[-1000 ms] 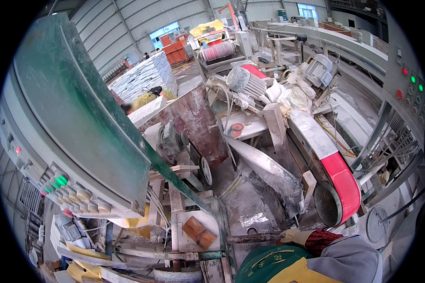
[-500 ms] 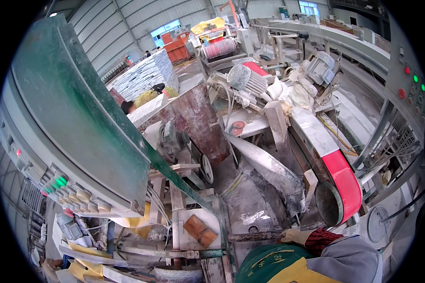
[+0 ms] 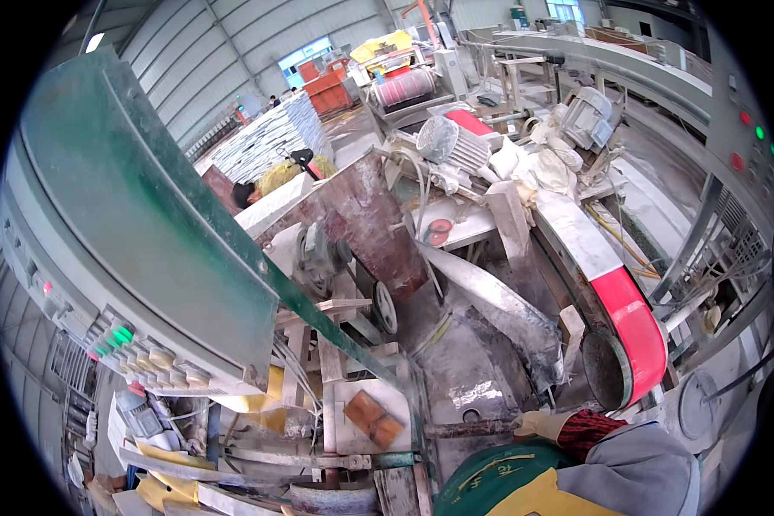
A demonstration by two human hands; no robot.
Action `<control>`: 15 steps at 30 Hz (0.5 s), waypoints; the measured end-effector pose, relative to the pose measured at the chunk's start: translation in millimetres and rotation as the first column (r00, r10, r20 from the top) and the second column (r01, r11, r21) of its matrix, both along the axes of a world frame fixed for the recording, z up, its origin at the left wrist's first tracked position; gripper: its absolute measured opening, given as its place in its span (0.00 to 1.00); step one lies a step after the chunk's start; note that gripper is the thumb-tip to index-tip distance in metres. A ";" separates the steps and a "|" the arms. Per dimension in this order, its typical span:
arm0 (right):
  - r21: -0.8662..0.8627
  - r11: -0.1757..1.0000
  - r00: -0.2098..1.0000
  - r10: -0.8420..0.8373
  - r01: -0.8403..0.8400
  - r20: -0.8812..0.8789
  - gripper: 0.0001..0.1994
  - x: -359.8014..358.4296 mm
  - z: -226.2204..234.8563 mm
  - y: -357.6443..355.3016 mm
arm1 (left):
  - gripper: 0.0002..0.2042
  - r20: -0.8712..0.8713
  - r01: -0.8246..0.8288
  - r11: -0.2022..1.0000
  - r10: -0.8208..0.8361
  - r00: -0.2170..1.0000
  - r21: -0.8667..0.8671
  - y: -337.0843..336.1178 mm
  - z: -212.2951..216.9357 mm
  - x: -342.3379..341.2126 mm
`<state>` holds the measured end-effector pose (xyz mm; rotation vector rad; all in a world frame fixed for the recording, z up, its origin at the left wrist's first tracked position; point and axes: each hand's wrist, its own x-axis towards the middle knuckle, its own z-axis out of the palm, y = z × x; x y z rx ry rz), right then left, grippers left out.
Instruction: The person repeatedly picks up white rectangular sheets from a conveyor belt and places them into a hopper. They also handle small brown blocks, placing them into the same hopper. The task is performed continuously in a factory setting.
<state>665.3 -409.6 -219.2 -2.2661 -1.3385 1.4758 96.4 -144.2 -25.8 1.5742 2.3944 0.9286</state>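
Observation:
My right hand (image 3: 542,425), in a beige glove with a dark red knit cuff, is low at the right, just in front of my green apron (image 3: 486,480). Its arm, in a grey sleeve (image 3: 632,464), bends in from the lower right. The glove lies against or beside the end of a dirty horizontal bar (image 3: 471,428); whether it grips the bar I cannot make out, since the fingers are mostly hidden. Just beyond the hand is a belt machine with a red and white belt (image 3: 632,335) curving round a drum. My left hand is out of the picture.
A green-grey control cabinet (image 3: 146,232) with lit buttons fills the left. Dusty motors (image 3: 451,142), a curved metal guard (image 3: 499,314) and a rusty panel (image 3: 365,224) stand ahead. A brown block (image 3: 372,420) lies on a pale board. Another person bends near stacked slabs (image 3: 275,133).
The whole view has shifted slightly, with the surroundings now a little lower and farther right. My right hand keeps nearly the same place by the bar. The other person's head shows more fully.

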 end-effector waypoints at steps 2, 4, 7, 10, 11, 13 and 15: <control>0.036 0.999 0.999 -0.032 0.032 0.010 0.29 2.3 -8.5 -6.0 | 0.40 0.168 0.043 0.991 -0.022 0.986 -0.123 18.8 -39.8 -34.2; 0.053 0.997 0.998 -0.058 0.057 0.027 0.29 6.7 -7.2 -12.0 | 0.37 -0.236 -0.006 0.993 -0.021 0.971 -0.114 27.1 -62.7 -38.1; 0.032 0.996 0.996 -0.081 0.080 0.048 0.28 5.1 6.4 -23.1 | 0.30 -0.776 0.111 0.991 -0.016 0.631 0.070 17.6 -82.7 -39.7; -0.027 0.993 0.989 -0.116 0.119 0.087 0.28 8.3 10.6 -36.6 | 0.26 -0.924 0.194 0.978 -0.002 0.382 0.078 -6.0 -80.0 -20.7; -0.036 0.990 0.987 -0.131 0.135 0.094 0.28 9.4 8.7 -41.5 | 0.25 -0.875 0.286 0.932 0.063 0.480 0.224 -23.2 -63.7 2.5; -0.035 0.986 0.986 -0.162 0.163 0.046 0.28 8.3 0.1 -43.9 | 0.24 -0.738 0.343 0.930 -0.136 0.661 0.136 -46.4 -8.0 48.3; -0.016 0.983 0.981 -0.186 0.185 -0.059 0.28 6.4 -12.8 -35.4 | 0.30 -0.537 0.387 0.913 -0.263 0.801 0.131 -49.7 -43.1 21.1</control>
